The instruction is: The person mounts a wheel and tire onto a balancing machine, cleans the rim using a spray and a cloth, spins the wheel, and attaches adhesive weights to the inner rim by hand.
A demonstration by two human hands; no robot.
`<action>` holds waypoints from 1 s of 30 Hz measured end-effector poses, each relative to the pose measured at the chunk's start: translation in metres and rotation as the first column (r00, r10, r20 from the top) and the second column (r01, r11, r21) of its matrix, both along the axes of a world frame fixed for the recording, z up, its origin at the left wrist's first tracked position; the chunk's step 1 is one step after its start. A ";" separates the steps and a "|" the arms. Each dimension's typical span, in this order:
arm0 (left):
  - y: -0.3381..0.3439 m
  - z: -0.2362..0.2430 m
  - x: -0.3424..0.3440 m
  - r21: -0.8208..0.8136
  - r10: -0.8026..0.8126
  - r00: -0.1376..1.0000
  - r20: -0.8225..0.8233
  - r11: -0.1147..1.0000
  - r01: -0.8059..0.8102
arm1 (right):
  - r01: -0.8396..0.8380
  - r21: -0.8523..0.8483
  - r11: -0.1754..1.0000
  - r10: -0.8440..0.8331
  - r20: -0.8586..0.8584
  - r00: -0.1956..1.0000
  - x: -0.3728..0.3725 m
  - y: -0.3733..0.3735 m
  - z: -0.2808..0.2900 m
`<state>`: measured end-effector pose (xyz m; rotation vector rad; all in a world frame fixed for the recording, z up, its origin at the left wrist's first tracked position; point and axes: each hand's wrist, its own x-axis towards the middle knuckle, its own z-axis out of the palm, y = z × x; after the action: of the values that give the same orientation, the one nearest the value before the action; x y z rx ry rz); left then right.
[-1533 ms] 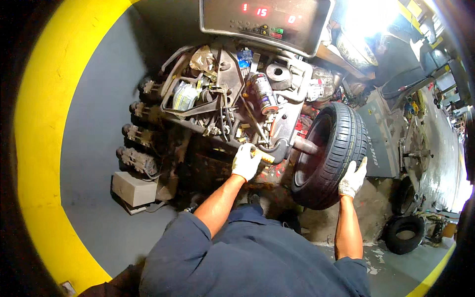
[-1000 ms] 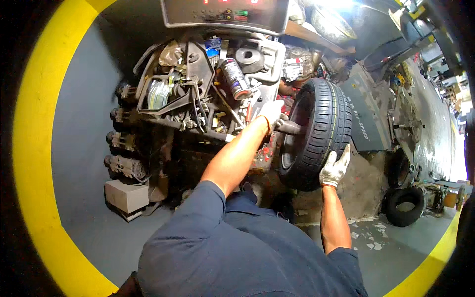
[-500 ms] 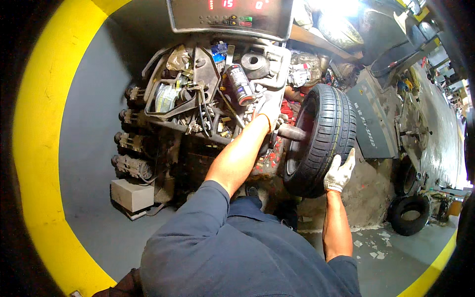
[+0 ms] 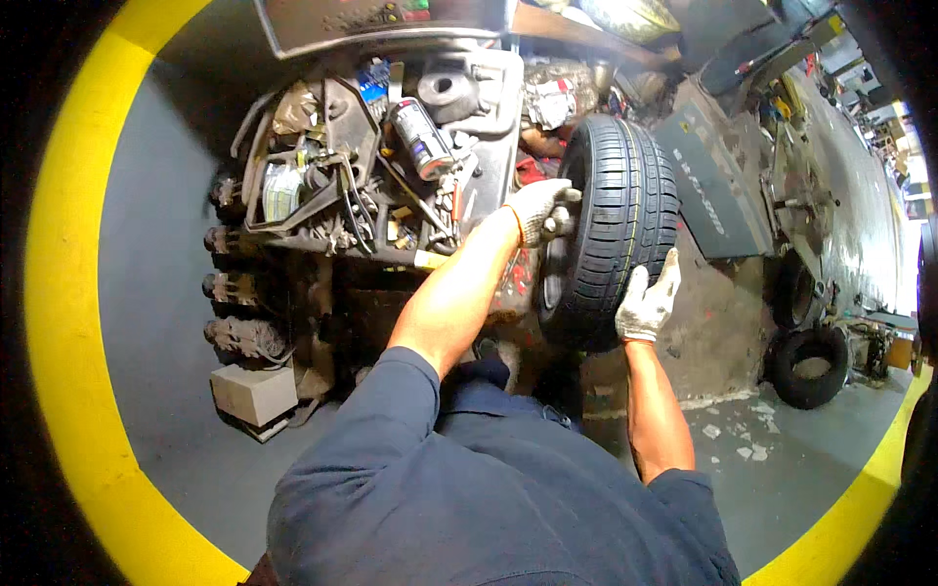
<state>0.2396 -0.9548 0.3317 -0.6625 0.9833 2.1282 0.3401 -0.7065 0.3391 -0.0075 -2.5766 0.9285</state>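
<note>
- Left hand (image 4: 544, 212), gloved: fingers half curled at the wheel's open side, can't tell if they're actually gripping anything.
- Right hand (image 4: 648, 301), also gloved: fingers spread wide, thumb out, up against the tread.
- Tire (image 4: 628, 210) stands upright between both sets of fingers, just right of the left ones.
- Spray can (image 4: 422, 139) lies up and left of the left fingers, on a cluttered tray (image 4: 493, 186).
- Another tire (image 4: 810, 396)'s on the floor, well right of the right fingers.
</note>
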 end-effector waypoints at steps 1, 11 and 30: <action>0.003 -0.005 0.004 -0.075 -0.010 0.999 -0.036 0.997 0.007 | -0.026 0.010 1.000 0.026 -0.058 0.998 0.009 0.000 -0.011; 0.049 -0.097 0.158 -0.352 -0.137 0.984 -0.116 0.932 0.088 | 0.024 0.063 0.998 -0.039 0.257 0.966 0.136 0.099 -0.076; 0.110 -0.249 0.073 -0.749 -0.202 0.806 0.556 0.300 0.591 | 0.056 -0.092 0.994 -0.048 0.088 0.995 0.015 0.005 -0.028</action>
<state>0.3126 -0.8447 0.0825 -1.1050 1.8569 0.7740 0.3552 -0.7020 0.3106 -0.1431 -2.5939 1.0514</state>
